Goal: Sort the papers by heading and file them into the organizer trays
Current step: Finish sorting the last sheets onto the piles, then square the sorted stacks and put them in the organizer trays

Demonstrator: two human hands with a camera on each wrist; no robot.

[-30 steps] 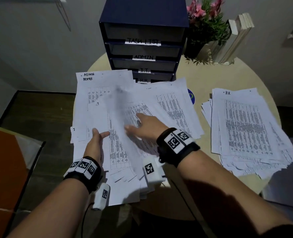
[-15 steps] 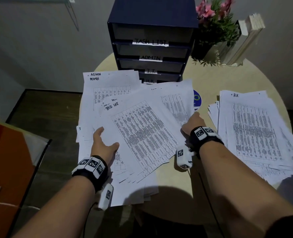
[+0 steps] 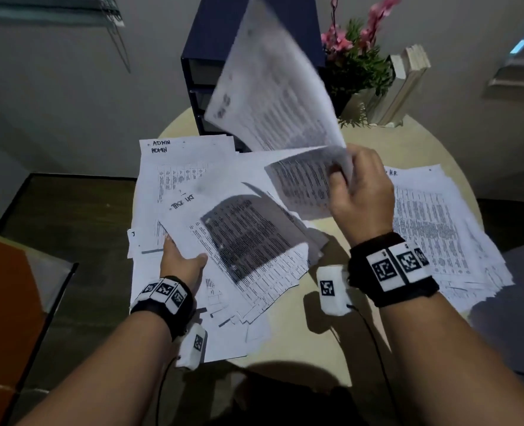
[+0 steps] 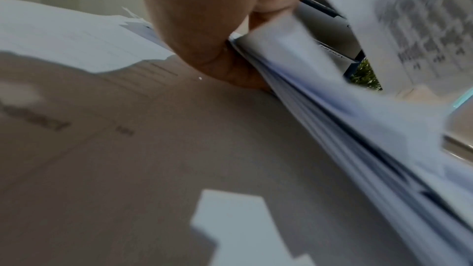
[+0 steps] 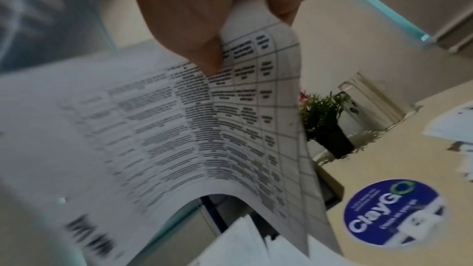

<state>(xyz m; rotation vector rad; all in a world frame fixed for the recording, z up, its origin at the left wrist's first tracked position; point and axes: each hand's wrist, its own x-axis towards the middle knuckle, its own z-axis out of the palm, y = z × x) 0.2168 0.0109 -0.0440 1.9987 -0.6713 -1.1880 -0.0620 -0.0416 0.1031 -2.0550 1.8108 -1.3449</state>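
The right hand (image 3: 362,195) is lifted above the round table (image 3: 300,333), thumb and fingers pinching the corner of printed sheets (image 3: 273,93) that curl up and blur in front of the dark blue organizer trays (image 3: 205,41) at the far side. The wrist view shows the thumb pressed on a gridded table of text. The left hand (image 3: 181,262) sits low at the near left, thumb spread away from the fingers, holding the edge of the loose pile of papers (image 3: 239,241) whose top sheet reads "TASK LIST". Farther left in that spread lies a sheet headed "ADMIN" (image 3: 187,167). On the right rests a separate stack headed "H.R." (image 3: 432,226). Behind it stand a potted plant with pink flowers (image 3: 356,56) and some books (image 3: 405,84). A round blue sticker (image 5: 391,211) shows on the tabletop.
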